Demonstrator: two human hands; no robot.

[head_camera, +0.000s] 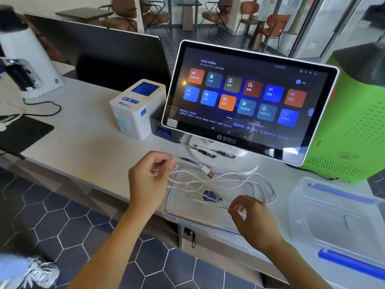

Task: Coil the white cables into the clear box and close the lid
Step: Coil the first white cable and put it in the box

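**Loose cables gathered over the open box**

While both hands worked above the clear box (pixel 179 213), the white cables (pixel 220 180) hung between them in slack, tangled loops, part draped over the box and part trailing past its far rim onto the worktop (pixel 83 147). The left hand (pixel 145 180) pinched several strands between thumb and curled fingers, up and to the left of the box. The right hand (pixel 248 215) pinched 1 thin strand at the box's near right corner. A USB plug (pixel 208 172) dangled free near the left hand.

The cables looked light, limp and springy, so loops would probably want to spread open once let go. A sensible hold was on the bundled strands rather than the plug, with each loop laid down inside the walls. The box appeared thin and light, and might slide if pushed.

The lid (pixel 337 222), clear with blue clips, lay apart to the right on the worktop. A blue label (pixel 210 196) sat on the box floor, its print too blurred to read.

The touchscreen (pixel 245 101) showed "SOTA Coffee" above 12 coloured tiles, with "客如云" on its lower bezel. The white printer (pixel 135 109) seemed to carry the same brand.
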